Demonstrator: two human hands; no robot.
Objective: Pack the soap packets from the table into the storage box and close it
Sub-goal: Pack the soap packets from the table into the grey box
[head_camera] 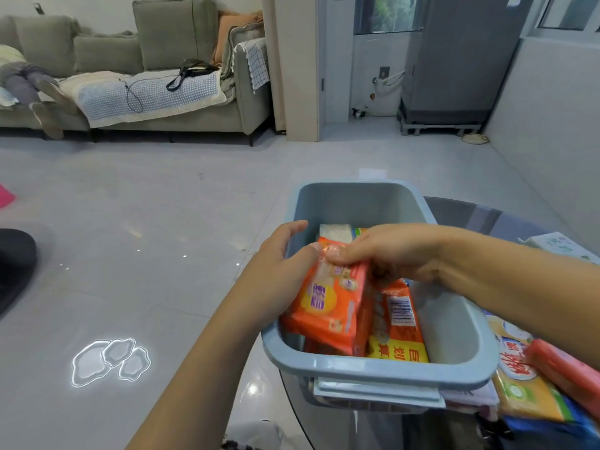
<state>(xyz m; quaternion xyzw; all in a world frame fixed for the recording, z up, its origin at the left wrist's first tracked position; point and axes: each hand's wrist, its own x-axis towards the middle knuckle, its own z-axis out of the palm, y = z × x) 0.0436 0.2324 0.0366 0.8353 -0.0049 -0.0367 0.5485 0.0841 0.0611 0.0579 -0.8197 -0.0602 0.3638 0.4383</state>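
Note:
An open blue-grey storage box (373,368) stands on the dark glass table (487,219). Several soap packets lie inside it. An orange soap packet (328,306) stands tilted against the box's left wall. My left hand (279,271) grips that wall, its thumb pressed on the packet's top edge. My right hand (386,251) reaches across the box and pinches the same top edge. Beside it lies another orange and yellow packet (399,323), barcode up. A white packet (336,232) lies at the far end. More soap packets (532,378) are piled on the table right of the box.
The box's latch flap (376,393) hangs on its near wall. The table's left edge drops to a glossy tiled floor. A sofa (168,76) with a person lying on it stands far back left. A white pack (558,245) lies at the table's far right.

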